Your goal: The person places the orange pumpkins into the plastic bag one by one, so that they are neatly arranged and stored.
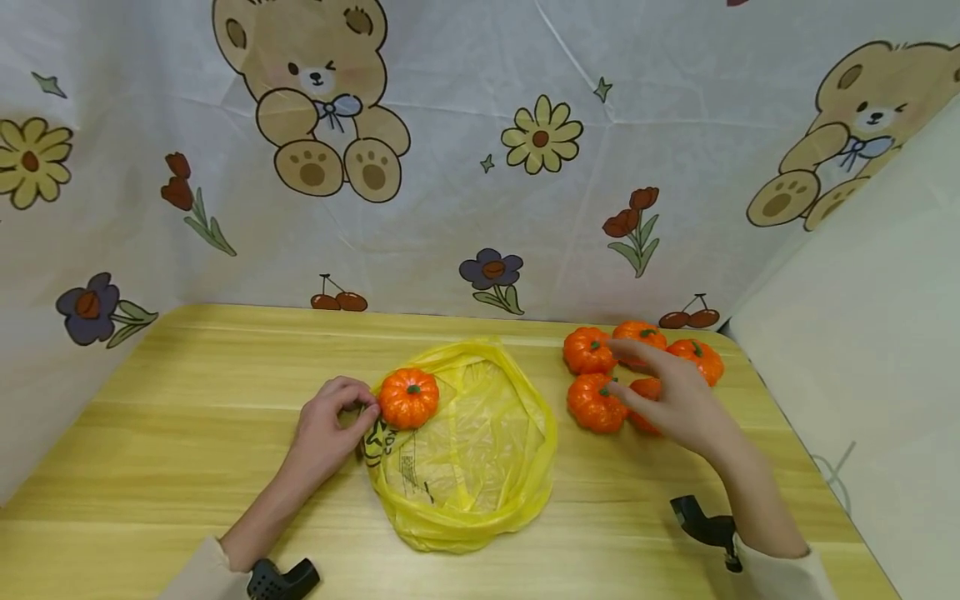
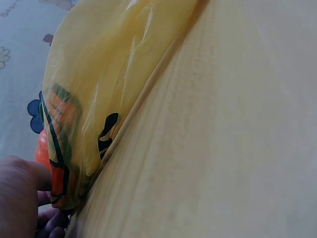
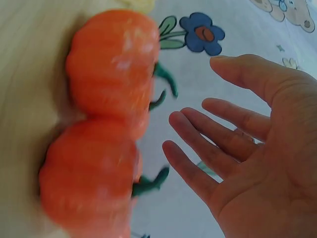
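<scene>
A yellow plastic bag (image 1: pixel 468 521) lies spread on the table with its mouth wide and facing up. Just inside its left rim sits a small orange pumpkin (image 1: pixel 408 398) with a green stem. My left hand (image 1: pixel 330 421) pinches the bag's rim beside that pumpkin; in the left wrist view the fingers (image 2: pixel 45 198) are at the printed edge of the plastic. Above a cluster of several pumpkins (image 1: pixel 595 404) at the right hovers my right hand (image 1: pixel 678 400). Its fingers are spread and hold nothing, as the right wrist view shows, with the stems of two pumpkins (image 3: pixel 89 178) close by.
The wooden table (image 1: pixel 187 417) ends at a cloth backdrop (image 1: pixel 435 225) printed with bears and flowers. A white panel (image 1: pixel 885 350) borders the right side. Each wrist carries a black camera mount (image 1: pixel 705 523).
</scene>
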The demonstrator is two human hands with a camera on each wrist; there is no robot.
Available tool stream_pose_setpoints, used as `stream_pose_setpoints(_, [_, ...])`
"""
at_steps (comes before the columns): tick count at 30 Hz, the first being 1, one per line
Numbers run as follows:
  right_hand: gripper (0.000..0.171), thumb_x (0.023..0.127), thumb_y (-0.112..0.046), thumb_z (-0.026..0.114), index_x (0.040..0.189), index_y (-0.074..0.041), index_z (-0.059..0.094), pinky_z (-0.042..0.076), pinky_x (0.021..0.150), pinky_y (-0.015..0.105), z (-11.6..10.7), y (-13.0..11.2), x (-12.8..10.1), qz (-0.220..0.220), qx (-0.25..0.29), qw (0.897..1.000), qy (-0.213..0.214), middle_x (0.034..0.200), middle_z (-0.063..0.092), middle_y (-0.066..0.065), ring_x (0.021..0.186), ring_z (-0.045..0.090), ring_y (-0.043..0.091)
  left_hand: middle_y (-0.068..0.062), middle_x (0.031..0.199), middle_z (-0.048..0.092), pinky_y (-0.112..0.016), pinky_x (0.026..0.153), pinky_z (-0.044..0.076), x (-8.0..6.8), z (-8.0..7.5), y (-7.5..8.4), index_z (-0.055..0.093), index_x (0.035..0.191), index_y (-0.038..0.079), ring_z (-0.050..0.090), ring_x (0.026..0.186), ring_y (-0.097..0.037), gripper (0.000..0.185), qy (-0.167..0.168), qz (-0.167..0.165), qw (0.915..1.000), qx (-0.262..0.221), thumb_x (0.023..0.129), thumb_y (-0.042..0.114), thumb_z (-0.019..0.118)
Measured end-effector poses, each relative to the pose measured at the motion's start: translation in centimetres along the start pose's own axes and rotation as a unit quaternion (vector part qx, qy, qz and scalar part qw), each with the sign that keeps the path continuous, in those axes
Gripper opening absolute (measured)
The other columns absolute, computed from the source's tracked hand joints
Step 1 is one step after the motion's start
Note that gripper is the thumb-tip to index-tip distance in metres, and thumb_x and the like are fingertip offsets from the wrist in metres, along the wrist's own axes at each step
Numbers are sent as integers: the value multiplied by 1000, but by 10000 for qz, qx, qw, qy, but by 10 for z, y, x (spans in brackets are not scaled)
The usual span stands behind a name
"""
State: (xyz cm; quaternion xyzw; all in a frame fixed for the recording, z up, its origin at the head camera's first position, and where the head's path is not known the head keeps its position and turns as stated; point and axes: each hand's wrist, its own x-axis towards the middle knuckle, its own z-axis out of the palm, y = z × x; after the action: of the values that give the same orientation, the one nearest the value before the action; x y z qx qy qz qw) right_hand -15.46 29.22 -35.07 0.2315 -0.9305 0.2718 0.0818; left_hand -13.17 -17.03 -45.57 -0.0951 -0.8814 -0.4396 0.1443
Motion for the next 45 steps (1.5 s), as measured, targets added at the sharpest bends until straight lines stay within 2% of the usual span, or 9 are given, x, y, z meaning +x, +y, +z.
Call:
stream_pose_setpoints(7, [53, 95, -13, 80, 145, -9, 61, 54, 98, 20, -13, 15, -20, -3, -31, 9999, 97, 136, 70, 12, 121, 68, 33, -1, 108, 70, -24, 88, 47, 0, 3, 0, 77, 92, 12, 62, 104, -19, 4, -24, -8, 10000, -1, 95, 10, 78])
stream_pose_setpoints(14, [53, 94, -15, 81, 143, -12, 62, 59, 95, 38, -22, 28, -35, 36, -320, 9994, 113, 134, 71, 13, 115, 71, 38, -2, 107, 70, -24, 86, 46, 0, 3, 2, 77, 92, 12, 63, 104, -20, 5, 19, 59, 10000, 17, 94, 8, 78])
stream_pose_setpoints(18, [53, 92, -16, 83, 141, -15, 64, 53, 93, 20, -27, 37, -41, 87, -558, 9981, 260, 128, 74, 12, 110, 73, 37, -1, 107, 70, -22, 86, 46, 0, 4, 2, 77, 92, 12, 62, 103, -20, 4, 11, 63, 10000, -2, 95, 9, 78])
stream_pose_setpoints(26, [49, 96, -25, 80, 142, -16, 63, 52, 92, 63, -39, 47, -48, 414, -570, 9975, 94, 135, 71, 12, 112, 72, 43, -2, 108, 70, -20, 86, 46, 1, 6, 4, 77, 92, 13, 62, 103, -19, 8, 54, 78, 10000, -12, 93, 5, 79])
stream_pose_setpoints(29, [51, 97, -24, 79, 143, -15, 62, 56, 98, 36, -40, 49, -51, 470, -540, 9974, 85, 135, 71, 11, 113, 71, 43, -2, 108, 70, -20, 87, 46, 2, 6, 4, 77, 93, 14, 62, 104, -19, 8, 8, 77, 10000, -23, 93, 7, 79])
stream_pose_setpoints(32, [50, 97, -23, 79, 143, -13, 62, 46, 96, 8, -38, 52, -54, 477, -429, 9979, 94, 133, 71, 12, 114, 70, 41, -2, 108, 70, -20, 88, 46, 2, 5, 4, 77, 92, 15, 62, 104, -20, 8, -10, 71, 10000, -1, 94, 7, 79])
stream_pose_setpoints(34, [49, 98, -24, 77, 143, -13, 62, 41, 96, 2, -35, 52, -54, 486, -354, 9982, 61, 133, 71, 11, 116, 68, 37, -1, 107, 70, -19, 87, 45, 2, 3, 4, 77, 91, 14, 62, 103, -19, 9, 23, 45, 10000, 25, 93, 6, 79])
stream_pose_setpoints(39, [50, 99, -28, 76, 144, -13, 62, 55, 99, 28, -31, 52, -53, 613, -308, 9976, -86, 137, 70, 12, 119, 68, 39, -1, 105, 70, -18, 85, 45, 0, -1, 2, 77, 90, 11, 62, 101, -18, 6, 52, 108, 9999, 22, 94, 6, 78])
stream_pose_setpoints(45, [60, 98, -31, 77, 148, -5, 56, 52, 99, 64, -28, 53, -52, 803, -153, 9959, -396, 146, 62, 19, 122, 64, 52, -1, 105, 70, -17, 84, 45, 0, 0, 2, 77, 92, 8, 61, 101, -17, 4, 52, 170, 9998, -30, 96, 9, 77])
